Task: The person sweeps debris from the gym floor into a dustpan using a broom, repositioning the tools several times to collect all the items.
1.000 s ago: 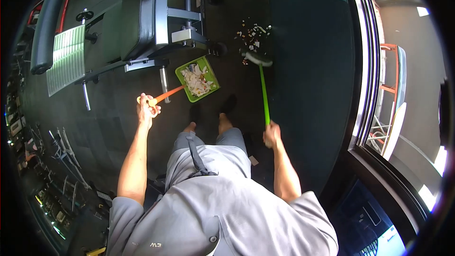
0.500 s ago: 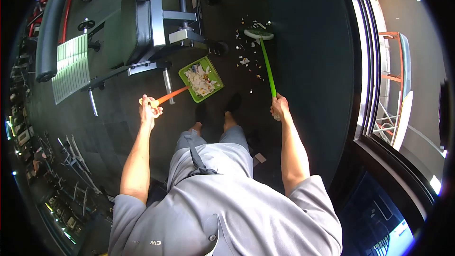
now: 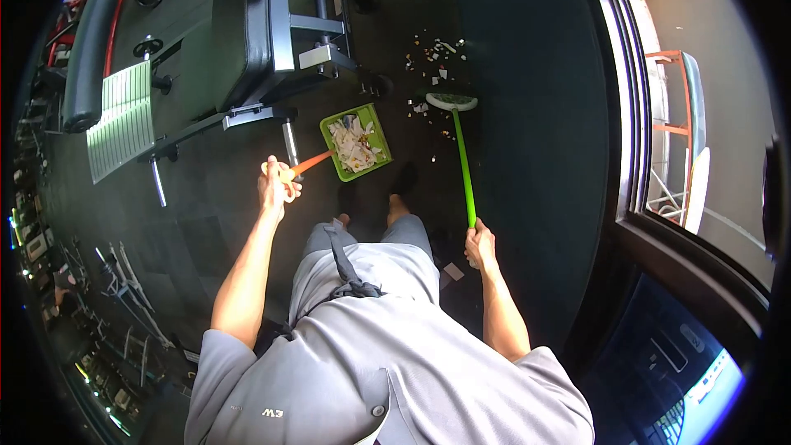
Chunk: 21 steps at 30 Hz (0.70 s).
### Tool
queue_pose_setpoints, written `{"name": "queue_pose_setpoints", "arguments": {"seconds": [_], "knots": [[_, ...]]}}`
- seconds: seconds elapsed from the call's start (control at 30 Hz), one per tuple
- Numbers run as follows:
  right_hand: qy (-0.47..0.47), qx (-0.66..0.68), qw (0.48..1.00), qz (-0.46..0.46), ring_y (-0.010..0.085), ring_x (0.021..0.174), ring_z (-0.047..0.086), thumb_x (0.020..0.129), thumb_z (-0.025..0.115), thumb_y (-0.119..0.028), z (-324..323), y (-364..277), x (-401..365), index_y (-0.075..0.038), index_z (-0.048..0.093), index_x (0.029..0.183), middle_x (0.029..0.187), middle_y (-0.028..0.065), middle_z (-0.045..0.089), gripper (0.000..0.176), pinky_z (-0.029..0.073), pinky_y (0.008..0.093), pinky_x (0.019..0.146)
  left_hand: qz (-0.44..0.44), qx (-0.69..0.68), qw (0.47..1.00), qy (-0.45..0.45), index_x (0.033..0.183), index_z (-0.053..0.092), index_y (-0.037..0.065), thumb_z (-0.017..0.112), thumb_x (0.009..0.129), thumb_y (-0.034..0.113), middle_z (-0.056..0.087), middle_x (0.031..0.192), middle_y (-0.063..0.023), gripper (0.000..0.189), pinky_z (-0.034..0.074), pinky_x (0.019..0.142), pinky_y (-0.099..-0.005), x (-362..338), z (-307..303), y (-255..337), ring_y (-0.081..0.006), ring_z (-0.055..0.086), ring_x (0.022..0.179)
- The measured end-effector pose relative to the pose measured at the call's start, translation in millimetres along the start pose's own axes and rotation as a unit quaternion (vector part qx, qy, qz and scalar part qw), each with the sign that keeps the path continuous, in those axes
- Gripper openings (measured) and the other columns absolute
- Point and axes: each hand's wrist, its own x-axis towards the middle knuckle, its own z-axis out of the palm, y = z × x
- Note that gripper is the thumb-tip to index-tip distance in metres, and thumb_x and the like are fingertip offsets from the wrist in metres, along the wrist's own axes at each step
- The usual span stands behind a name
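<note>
My left hand [image 3: 278, 187] is closed round the end of the orange handle of a green dustpan [image 3: 381, 132]. Crumpled paper and other scraps [image 3: 354, 147] lie in the pan, which is at the floor in front of my feet. In my right hand [image 3: 479, 245] is the green stick of a broom [image 3: 464, 156]. Its wide head [image 3: 451, 102] is on the dark floor, to the right of and a little beyond the dustpan. Small pale bits of litter [image 3: 437, 53] are scattered beyond the broom head, with a few just left of it.
A padded exercise machine [image 3: 243, 41] with metal bars stands to the left of the dustpan. A dark wall [image 3: 535, 115] runs along the right, beside a framed window [image 3: 630, 82]. A small pale piece [image 3: 453, 272] lies near my right hip.
My right hand has drawn the broom back toward me, its head now nearer and among the closer litter. My left hand and the dustpan have shifted slightly to the right.
</note>
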Motion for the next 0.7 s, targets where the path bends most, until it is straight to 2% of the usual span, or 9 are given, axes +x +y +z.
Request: {"name": "queue_pose_setpoints", "arguments": {"seconds": [0.07, 0.13, 0.2, 0.27, 0.4, 0.43, 0.53, 0.57, 0.7], "knots": [[0.004, -0.014, 1.0, 0.004, 0.0318, 0.059, 0.065, 0.086, 0.045, -0.017, 11.6, 0.5, -7.2, 0.0, 0.051, 0.124, 0.07, 0.0219, 0.064, 0.042, 0.054, 0.0399, 0.056, 0.008, 0.012, 1.0, -0.007, 0.09, 0.048, 0.006, 0.04, 0.094, 0.049, 0.056, 0.07, -0.0087, 0.044, 0.049, 0.038, -0.0273, 5.2, 7.0, -8.4, -0.0177, 0.059, 0.046], [0.046, -0.082, 0.995, -0.019, 0.045, 0.084, 0.061, 0.083, 0.047, -0.021, 48.2, 26.1, 2.8, 0.002, 0.054, 0.119, 0.086, 0.0297, 0.063, 0.043, 0.05, 0.0506, 0.077, -0.002, 0.022, 1.0, 0.001, 0.089, 0.048, 0.006, 0.041, 0.094, 0.05, 0.056, 0.068, -0.0084, 0.044, 0.049, 0.038, -0.0269, 10.2, 13.0, -17.4, -0.0175, 0.059, 0.046], [0.046, -0.139, 0.988, -0.04, 0.0452, 0.083, 0.062, 0.083, 0.047, -0.02, 67.2, 26.4, -7.1, 0.004, 0.055, 0.113, 0.085, 0.0293, 0.063, 0.04, 0.051, 0.0504, 0.076, 0.012, 0.024, 1.0, 0.007, 0.087, 0.048, 0.006, 0.041, 0.094, 0.05, 0.054, 0.066, -0.0079, 0.045, 0.049, 0.038, -0.0278, 13.8, 13.7, -25.3, -0.0176, 0.058, 0.046], [0.04, -0.096, 0.994, -0.039, 0.045, 0.084, 0.061, 0.081, 0.047, -0.017, 85.0, 28.5, -29.7, 0.005, 0.057, 0.106, 0.085, 0.0301, 0.062, 0.035, 0.051, 0.0503, 0.076, 0.016, 0.015, 1.0, 0.004, 0.086, 0.047, 0.006, 0.04, 0.094, 0.05, 0.054, 0.065, -0.0079, 0.045, 0.049, 0.038, -0.0284, 18.1, 8.1, -26.1, -0.0177, 0.057, 0.046], [0.01, -0.075, 0.997, -0.035, 0.0371, 0.078, 0.066, 0.083, 0.047, -0.019, 98.6, 57.6, -77.3, 0.0, 0.052, 0.124, 0.083, 0.0293, 0.063, 0.045, 0.053, 0.0428, 0.071, 0.011, 0.021, 1.0, 0.004, 0.09, 0.048, 0.002, 0.038, 0.094, 0.048, 0.056, 0.068, -0.012, 0.047, 0.049, 0.038, -0.0292, 25.8, -14.6, -30.3, -0.0193, 0.059, 0.045], [0.035, -0.081, 0.995, -0.044, 0.0276, 0.059, 0.065, 0.086, 0.046, -0.019, 102.7, 63.5, -84.4, -0.001, 0.053, 0.124, 0.072, 0.0221, 0.064, 0.042, 0.053, 0.0381, 0.056, 0.008, 0.017, 1.0, 0.006, 0.09, 0.049, 0.002, 0.038, 0.094, 0.048, 0.055, 0.067, -0.012, 0.048, 0.049, 0.037, -0.0292, 25.1, -20.0, -29.5, -0.0191, 0.059, 0.045], [-0.025, -0.016, 0.998, 0.061, 0.0187, 0.045, 0.058, 0.089, 0.044, -0.017, 75.4, 26.6, -117.4, -0.005, 0.052, 0.125, 0.062, 0.0133, 0.061, 0.039, 0.049, 0.0329, 0.042, 0.013, 0.004, 1.0, -0.003, 0.089, 0.05, 0.001, 0.038, 0.094, 0.049, 0.055, 0.066, -0.0117, 0.049, 0.049, 0.038, -0.0289, 20.0, -38.2, -28.6, -0.0191, 0.059, 0.045], [0.013, 0.027, 0.997, 0.069, 0.0152, 0.04, 0.054, 0.09, 0.045, -0.017, 74.4, 18.0, -125.1, -0.006, 0.054, 0.122, 0.054, 0.009, 0.056, 0.035, 0.044, 0.0308, 0.036, 0.017, -0.006, 1.0, -0.001, 0.085, 0.047, 0.004, 0.041, 0.093, 0.051, 0.052, 0.062, -0.0084, 0.048, 0.048, 0.037, -0.0286, 16.9, -42.7, -27.6, -0.0179, 0.056, 0.045], [0.01, 0.124, 0.99, 0.07, 0.0139, 0.043, 0.054, 0.092, 0.042, -0.018, 76.8, 21.4, -121.6, -0.005, 0.058, 0.101, 0.054, 0.0052, 0.053, 0.023, 0.046, 0.0296, 0.039, 0.024, -0.004, 0.999, -0.023, 0.085, 0.048, 0.004, 0.041, 0.093, 0.051, 0.052, 0.063, -0.0082, 0.048, 0.048, 0.037, -0.0288, 22.8, -58.7, -29.2, -0.018, 0.057, 0.043]]}}
